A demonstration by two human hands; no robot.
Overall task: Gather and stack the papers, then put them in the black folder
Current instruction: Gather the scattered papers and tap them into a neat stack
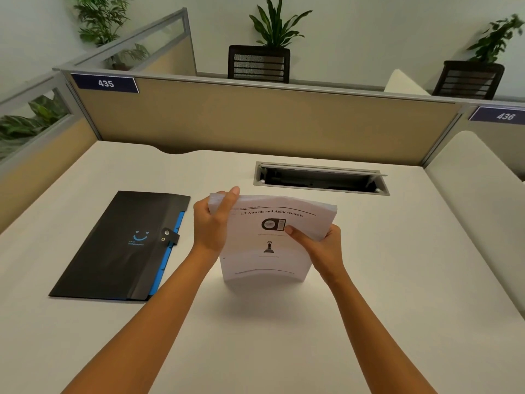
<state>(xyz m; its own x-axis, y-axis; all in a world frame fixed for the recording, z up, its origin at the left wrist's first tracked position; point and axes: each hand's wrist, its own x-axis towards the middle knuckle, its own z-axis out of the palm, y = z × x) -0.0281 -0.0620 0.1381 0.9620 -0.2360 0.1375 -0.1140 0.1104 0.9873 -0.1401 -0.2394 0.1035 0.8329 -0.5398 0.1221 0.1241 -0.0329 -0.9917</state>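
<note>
You hold the papers [267,245] upright w/ both hands, bottom edge on the surface [284,336] to square them. Left hand [211,226] & right hand [318,245] fingers pinch the sides. Black folder [122,245] lies shut just left.

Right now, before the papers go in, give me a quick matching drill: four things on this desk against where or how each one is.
Things:
1. papers
2. black folder
3. cable hatch
4. left hand

States:
A. lid open, at the back of the desk
B. lying flat and snapped shut, left of the hands
C. held upright, bottom edge on the desk
D. gripping the stack's top left corner

Pairs: 1-C, 2-B, 3-A, 4-D
</note>
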